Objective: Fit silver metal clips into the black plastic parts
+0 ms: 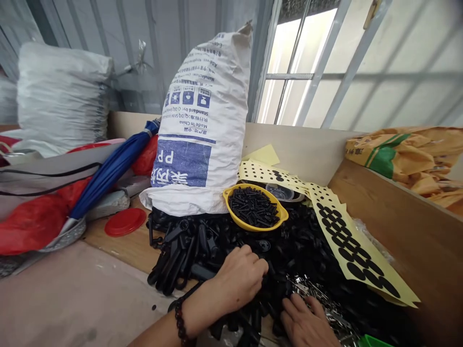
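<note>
My left hand (240, 274), a beaded bracelet on its wrist, is closed over the pile of black plastic parts (202, 241). Its fingers curl inward, and whatever they hold is hidden behind the hand. Lower and to the right, my right hand (307, 322) has its fingers bent down at the edge of small silvery metal pieces (321, 299). Black parts lie against its fingertips; what it grips, if anything, cannot be made out. Beyond both hands, a yellow basket (284, 217) full of short black ribbed pieces (253, 206) sits on the pile.
A white printed sack (206, 111) stands behind the pile. Yellow sheets with black round stickers (347, 241) lie along the wooden side board (405, 226). To the left are a blue folded umbrella (112, 171), a red lid (125, 221) and red bags (36, 221). A green container (372, 341) shows bottom right.
</note>
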Available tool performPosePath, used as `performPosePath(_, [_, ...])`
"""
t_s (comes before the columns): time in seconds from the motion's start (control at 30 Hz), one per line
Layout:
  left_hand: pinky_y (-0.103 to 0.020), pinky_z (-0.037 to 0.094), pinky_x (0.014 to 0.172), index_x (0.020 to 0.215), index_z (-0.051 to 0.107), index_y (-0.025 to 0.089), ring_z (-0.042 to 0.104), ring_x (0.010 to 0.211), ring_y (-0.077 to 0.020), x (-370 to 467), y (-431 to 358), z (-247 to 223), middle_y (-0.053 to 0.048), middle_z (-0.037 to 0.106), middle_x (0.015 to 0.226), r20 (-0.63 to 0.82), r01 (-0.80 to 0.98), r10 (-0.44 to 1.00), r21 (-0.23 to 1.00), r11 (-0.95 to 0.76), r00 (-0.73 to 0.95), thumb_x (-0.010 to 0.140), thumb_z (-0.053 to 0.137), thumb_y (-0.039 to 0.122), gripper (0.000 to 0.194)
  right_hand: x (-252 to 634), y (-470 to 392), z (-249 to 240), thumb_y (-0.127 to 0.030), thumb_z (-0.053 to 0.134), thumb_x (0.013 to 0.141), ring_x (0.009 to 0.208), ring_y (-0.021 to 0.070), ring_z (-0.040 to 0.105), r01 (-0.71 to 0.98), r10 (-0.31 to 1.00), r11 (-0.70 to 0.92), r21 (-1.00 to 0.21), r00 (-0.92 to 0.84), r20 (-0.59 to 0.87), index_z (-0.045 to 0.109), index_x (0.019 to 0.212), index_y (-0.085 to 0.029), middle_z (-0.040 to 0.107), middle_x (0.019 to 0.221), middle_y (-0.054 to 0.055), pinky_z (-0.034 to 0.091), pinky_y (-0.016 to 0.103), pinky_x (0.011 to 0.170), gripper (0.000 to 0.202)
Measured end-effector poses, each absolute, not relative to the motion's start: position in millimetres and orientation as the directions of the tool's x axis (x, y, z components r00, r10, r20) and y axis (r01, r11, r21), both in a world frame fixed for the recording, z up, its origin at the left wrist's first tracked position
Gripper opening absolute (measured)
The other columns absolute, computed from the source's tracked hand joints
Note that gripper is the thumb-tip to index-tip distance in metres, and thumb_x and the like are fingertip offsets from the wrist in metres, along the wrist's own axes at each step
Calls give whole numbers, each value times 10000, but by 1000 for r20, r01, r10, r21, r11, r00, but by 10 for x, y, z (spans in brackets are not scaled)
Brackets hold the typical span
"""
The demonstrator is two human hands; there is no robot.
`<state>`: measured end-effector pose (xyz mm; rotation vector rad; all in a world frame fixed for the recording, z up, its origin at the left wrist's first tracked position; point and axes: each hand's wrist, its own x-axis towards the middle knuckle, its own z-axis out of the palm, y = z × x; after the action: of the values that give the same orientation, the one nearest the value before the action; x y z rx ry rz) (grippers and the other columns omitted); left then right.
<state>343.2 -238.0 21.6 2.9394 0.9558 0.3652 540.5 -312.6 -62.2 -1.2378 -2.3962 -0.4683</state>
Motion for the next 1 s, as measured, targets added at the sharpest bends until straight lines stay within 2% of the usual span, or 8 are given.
performPosePath(0.2, [-378, 448, 778, 855, 507, 173, 498, 864, -229, 3386, -2238, 114, -59, 564, 859, 261, 694, 662, -46, -719, 703, 838, 481, 95, 84, 5346, -2928, -7, -57, 493, 504, 757, 228, 507, 860, 840, 472, -195, -371, 396, 554, 741, -210, 588, 763, 26, 356, 378, 721, 288])
performPosePath(0.33, [-354, 476, 808, 908, 523, 175, 510, 924, -217, 3363, -2132, 291, -57, 564, 994, 356, 725, 706, 103, -681, 612, 836, 493, 109, 102, 5320, -2515, 220, -27, 420, 547, 887, 260, 523, 875, 868, 413, -251, -296, 399, 549, 900, -196, 600, 927, 74, 419, 419, 782, 413])
performPosePath(0.4, [-359, 457, 900, 1039, 512, 171, 489, 1046, -220, 3356, -2017, 430, -73, 529, 1145, 404, 725, 720, 173, -666, 565, 819, 507, 106, 230, 5350, -2295, 265, -23, 407, 566, 1026, 264, 509, 877, 886, 382, -293, -258, 384, 513, 1055, -187, 575, 1102, 100, 452, 403, 831, 526])
performPosePath(0.5, [-398, 423, 966, 1217, 430, 149, 435, 1181, -251, 3367, -1761, 617, -131, 434, 1307, 355, 768, 760, 154, -622, 544, 790, 530, 118, 439, 5418, -2007, 313, -46, 419, 600, 1167, 270, 463, 882, 903, 346, -321, -220, 369, 433, 1227, -189, 498, 1279, 110, 463, 409, 894, 643])
performPosePath(0.7, [-354, 493, 805, 1051, 534, 121, 574, 957, -254, 3453, -1247, 835, -112, 570, 1048, 208, 800, 799, 104, -591, 564, 679, 680, 227, 413, 5531, -1574, 401, -198, 553, 674, 1182, 309, 520, 864, 912, 380, -329, -290, 289, 410, 1324, -142, 502, 1327, 166, 466, 461, 933, 668])
performPosePath(0.8, [-350, 468, 840, 1081, 518, 121, 549, 989, -245, 3520, -1245, 871, -109, 556, 1078, 179, 785, 792, 123, -607, 584, 731, 655, 258, 400, 5602, -1482, 405, -290, 604, 695, 1239, 315, 476, 843, 922, 381, -379, -315, 226, 392, 1349, -93, 460, 1370, 195, 407, 442, 1012, 715])
performPosePath(0.9, [-376, 397, 931, 1142, 477, 131, 487, 1075, -228, 3609, -1511, 847, -125, 491, 1212, 220, 740, 747, 133, -660, 627, 877, 466, 190, 272, 5696, -1460, 375, -327, 580, 740, 1291, 294, 416, 816, 928, 372, -442, -325, 181, 336, 1397, -139, 405, 1428, 145, 354, 443, 1058, 725])
performPosePath(1.0, [-350, 416, 791, 882, 560, 144, 521, 875, -209, 3662, -1972, 749, -84, 589, 921, 204, 470, 456, -23, -883, 866, 890, 433, 133, 128, 5775, -1468, 365, -365, 585, 759, 1307, 307, 388, 800, 932, 360, -481, -330, 149, 356, 1396, -182, 410, 1432, 110, 323, 460, 1077, 701])
